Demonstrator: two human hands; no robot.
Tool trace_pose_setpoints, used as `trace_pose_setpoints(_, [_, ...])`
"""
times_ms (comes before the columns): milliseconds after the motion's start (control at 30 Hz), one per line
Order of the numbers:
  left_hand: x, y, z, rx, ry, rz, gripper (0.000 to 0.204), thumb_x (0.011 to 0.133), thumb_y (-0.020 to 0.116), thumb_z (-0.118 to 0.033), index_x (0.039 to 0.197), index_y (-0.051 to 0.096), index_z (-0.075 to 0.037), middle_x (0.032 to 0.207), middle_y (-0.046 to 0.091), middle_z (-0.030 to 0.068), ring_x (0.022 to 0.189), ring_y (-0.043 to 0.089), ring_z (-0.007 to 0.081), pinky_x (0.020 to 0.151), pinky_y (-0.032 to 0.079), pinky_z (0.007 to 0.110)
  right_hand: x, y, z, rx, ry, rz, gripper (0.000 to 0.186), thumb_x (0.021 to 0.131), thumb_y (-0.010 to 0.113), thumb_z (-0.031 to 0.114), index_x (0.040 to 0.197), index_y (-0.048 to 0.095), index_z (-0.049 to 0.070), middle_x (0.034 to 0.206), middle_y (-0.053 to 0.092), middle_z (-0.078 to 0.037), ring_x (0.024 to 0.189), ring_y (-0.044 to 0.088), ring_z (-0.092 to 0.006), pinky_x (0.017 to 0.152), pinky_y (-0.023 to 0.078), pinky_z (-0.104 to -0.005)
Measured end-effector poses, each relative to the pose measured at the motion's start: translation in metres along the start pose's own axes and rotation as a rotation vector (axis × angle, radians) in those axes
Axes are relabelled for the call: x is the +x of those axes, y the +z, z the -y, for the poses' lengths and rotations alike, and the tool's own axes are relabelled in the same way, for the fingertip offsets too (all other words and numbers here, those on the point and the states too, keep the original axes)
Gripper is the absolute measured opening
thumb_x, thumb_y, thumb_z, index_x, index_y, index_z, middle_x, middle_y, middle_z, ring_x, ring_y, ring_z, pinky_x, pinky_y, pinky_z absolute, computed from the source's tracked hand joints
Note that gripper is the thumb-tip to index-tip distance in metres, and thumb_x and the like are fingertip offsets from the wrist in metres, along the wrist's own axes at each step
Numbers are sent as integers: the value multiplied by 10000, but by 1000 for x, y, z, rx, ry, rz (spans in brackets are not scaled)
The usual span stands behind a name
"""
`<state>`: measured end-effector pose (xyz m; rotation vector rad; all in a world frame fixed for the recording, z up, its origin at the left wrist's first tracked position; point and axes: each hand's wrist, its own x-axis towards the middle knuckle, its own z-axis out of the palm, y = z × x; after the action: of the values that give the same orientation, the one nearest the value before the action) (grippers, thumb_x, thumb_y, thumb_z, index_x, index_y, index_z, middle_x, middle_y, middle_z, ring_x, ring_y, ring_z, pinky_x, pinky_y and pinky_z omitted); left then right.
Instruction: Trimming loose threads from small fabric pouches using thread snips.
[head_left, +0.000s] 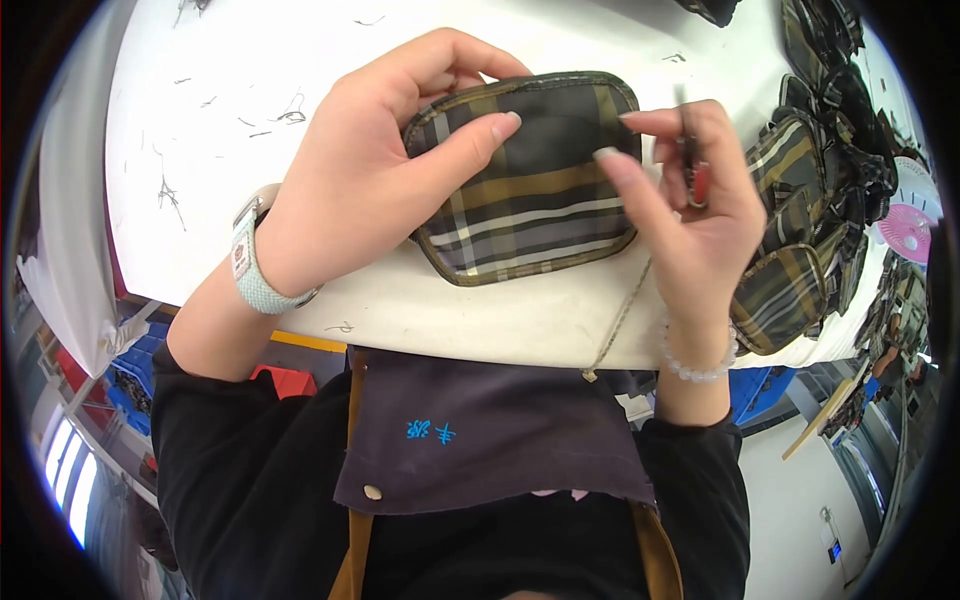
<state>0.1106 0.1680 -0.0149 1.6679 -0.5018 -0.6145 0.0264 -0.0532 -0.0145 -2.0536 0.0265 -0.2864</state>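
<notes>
Pouch [545,185] in plaid: likely light, pliant; best held by bound edge [530,272]. Left hand [365,170] clasps its side; right hand [705,215] holds red-handled snips [700,186].

- Pretty sure this is a workshop, the sewing or bag-making kind.
- White tabletop [225,60] has loose dark thread bits [291,112] scattered across its left side, plus a tiny tangle by the near edge.
- Big heap of plaid pouches [785,290] stacked along the right edge, with much the same plaid as the held pouch [545,190] over the middle, so it looks like batch work.
- Blue bins [138,376] sit below the near edge, off both corners, with dark stuff in them.
- Person at the near edge wears a dark work apron [520,425].
</notes>
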Motion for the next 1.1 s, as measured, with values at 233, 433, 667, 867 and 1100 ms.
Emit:
trace_pose_setpoints(233, [0,0,3,19,-11,113,273,955,620,-7,1223,593,40,1079,676,67,977,629,81,859,517,222,-2,7,-17,-107,-62,141,214,820,762,-4,968,609,-15,856,559,-78,710,532,-180,627,434,-259])
trace_pose_setpoints(433, [3,-9,4,142,35,115,272,952,625,-24,1218,608,27,1002,679,44,930,618,65,812,516,217,1,3,-7,168,206,-28,117,937,706,78,957,609,16,738,508,41,644,442,-44,579,360,-202])
trace_pose_setpoints(667, [5,-47,-2,577,42,35,263,910,682,-55,1172,680,-36,946,703,50,882,636,131,802,514,269,1,-2,-4,465,432,-22,175,960,710,200,983,631,46,687,463,98,561,336,4,499,242,-186])
trace_pose_setpoints(867, [10,-36,0,897,583,-292,300,809,756,-29,1100,685,-45,1028,646,51,872,618,183,773,493,291,1,0,3,517,461,80,173,947,721,197,954,637,46,688,465,96,566,339,2,505,243,-184])
trace_pose_setpoints(1100, [-4,-8,-9,496,124,-100,339,743,845,-42,992,616,-33,883,552,-5,646,461,57,598,410,207,0,8,-6,76,181,-36,121,960,677,94,1054,647,24,738,483,58,638,383,-9,537,286,-181])
